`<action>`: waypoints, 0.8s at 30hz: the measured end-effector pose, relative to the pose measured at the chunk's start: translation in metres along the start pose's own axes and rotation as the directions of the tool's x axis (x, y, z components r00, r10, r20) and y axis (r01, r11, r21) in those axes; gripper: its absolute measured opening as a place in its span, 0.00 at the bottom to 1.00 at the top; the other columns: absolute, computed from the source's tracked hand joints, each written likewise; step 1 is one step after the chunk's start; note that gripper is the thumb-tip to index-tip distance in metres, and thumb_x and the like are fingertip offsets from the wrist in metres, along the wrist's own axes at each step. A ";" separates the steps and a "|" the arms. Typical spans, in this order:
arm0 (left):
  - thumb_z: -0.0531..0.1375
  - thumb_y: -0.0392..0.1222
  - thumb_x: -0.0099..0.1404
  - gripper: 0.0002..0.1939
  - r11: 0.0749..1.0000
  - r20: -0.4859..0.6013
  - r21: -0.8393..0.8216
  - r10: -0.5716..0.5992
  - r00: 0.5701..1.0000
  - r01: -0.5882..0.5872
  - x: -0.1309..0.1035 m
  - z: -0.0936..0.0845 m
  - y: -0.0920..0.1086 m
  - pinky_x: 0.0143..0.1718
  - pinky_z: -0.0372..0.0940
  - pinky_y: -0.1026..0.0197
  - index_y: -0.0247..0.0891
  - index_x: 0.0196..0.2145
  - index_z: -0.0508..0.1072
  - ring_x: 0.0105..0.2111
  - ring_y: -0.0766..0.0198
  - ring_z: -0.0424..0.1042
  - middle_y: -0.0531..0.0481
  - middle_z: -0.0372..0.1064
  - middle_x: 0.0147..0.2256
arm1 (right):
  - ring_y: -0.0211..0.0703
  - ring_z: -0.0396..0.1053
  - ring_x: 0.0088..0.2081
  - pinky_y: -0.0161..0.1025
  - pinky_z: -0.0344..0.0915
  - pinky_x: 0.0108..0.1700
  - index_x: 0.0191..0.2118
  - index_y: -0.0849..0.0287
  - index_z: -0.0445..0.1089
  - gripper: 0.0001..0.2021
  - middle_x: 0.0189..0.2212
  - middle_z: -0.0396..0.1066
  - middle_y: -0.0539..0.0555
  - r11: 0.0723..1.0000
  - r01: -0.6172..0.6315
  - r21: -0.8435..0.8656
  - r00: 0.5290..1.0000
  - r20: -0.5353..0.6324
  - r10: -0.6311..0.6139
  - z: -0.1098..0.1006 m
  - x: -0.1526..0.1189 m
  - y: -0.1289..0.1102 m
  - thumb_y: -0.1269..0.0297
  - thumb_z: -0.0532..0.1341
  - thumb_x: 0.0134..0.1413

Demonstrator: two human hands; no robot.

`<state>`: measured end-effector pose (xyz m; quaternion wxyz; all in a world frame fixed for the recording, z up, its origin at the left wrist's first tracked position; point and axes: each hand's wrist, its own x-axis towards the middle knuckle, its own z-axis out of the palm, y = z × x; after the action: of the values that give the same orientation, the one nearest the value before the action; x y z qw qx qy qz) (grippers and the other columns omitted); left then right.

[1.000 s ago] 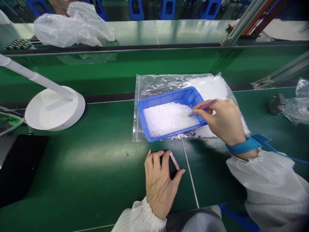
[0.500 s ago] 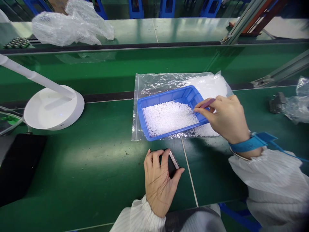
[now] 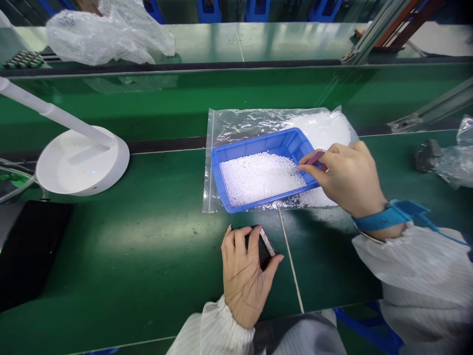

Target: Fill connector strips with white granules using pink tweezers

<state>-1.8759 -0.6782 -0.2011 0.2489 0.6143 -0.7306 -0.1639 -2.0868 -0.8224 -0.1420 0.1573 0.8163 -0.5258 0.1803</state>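
Observation:
My left hand (image 3: 247, 271) is wrapped over a small dark box-shaped piece (image 3: 264, 250) with a pale speckled edge, resting on the green table; most of it is covered by my fingers. Between thumb and fingers, my right hand (image 3: 347, 172) pinches a thin flat purple piece (image 3: 315, 157) at the right end of a blue plastic tray (image 3: 244, 207). Small white beads (image 3: 260, 180) cover the tray's floor. Beneath the tray lies a clear zip bag (image 3: 225, 123) that holds more white beads at its right side. A blue wrist strap (image 3: 384, 216) is around my right wrist.
A white lamp with a round base (image 3: 83, 162) stands at the left, near a black flat object (image 3: 33, 251). Bubble wrap (image 3: 107, 37) lies on the far bench behind a green partition (image 3: 166, 111). At the right are a dark part (image 3: 427, 155) and clear plastic.
The camera view has shifted slightly. Both hands keep their grips; my right hand stays at the tray's right end with the purple piece.

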 end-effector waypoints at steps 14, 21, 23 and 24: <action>0.67 0.43 0.59 0.28 1.000 0.007 -0.011 -0.013 1.000 0.013 0.001 -0.001 0.002 0.56 0.60 0.36 0.41 0.54 0.61 0.52 0.48 0.58 0.45 0.60 0.47 | 0.49 0.74 0.37 0.46 0.71 0.37 0.34 0.52 0.76 0.05 0.33 0.77 0.51 0.764 -0.336 0.551 0.900 -0.050 0.433 -0.044 -0.020 -0.019 0.59 0.67 0.52; 0.67 0.44 0.59 0.27 1.000 -0.007 -0.017 -0.016 1.000 0.016 0.000 -0.001 0.001 0.56 0.60 0.37 0.41 0.53 0.63 0.52 0.48 0.58 0.45 0.60 0.47 | 0.51 0.76 0.36 0.48 0.75 0.37 0.32 0.49 0.76 0.01 0.32 0.77 0.51 0.461 -0.411 0.787 0.819 0.096 0.566 -0.034 -0.037 -0.019 0.62 0.68 0.51; 0.67 0.44 0.59 0.27 1.000 -0.006 -0.017 -0.014 1.000 0.014 0.001 -0.002 0.001 0.56 0.60 0.38 0.40 0.53 0.62 0.51 0.49 0.59 0.45 0.60 0.47 | 0.50 0.76 0.36 0.48 0.75 0.37 0.33 0.48 0.76 0.02 0.32 0.77 0.49 0.437 -0.418 0.796 0.825 0.131 0.550 -0.036 -0.047 -0.030 0.63 0.68 0.51; 0.67 0.44 0.59 0.27 1.000 -0.004 -0.015 -0.013 1.000 0.013 0.001 -0.002 0.002 0.56 0.60 0.38 0.40 0.53 0.62 0.51 0.49 0.59 0.45 0.60 0.47 | 0.49 0.76 0.35 0.48 0.74 0.37 0.33 0.48 0.76 0.03 0.32 0.77 0.49 0.448 -0.416 0.792 0.836 0.140 0.530 -0.037 -0.052 -0.038 0.64 0.68 0.51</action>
<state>-1.8762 -0.6791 -0.1986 0.2541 0.6173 -0.7250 -0.1696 -2.0769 -0.7487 -0.1358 -0.2469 0.6045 -0.5832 0.4832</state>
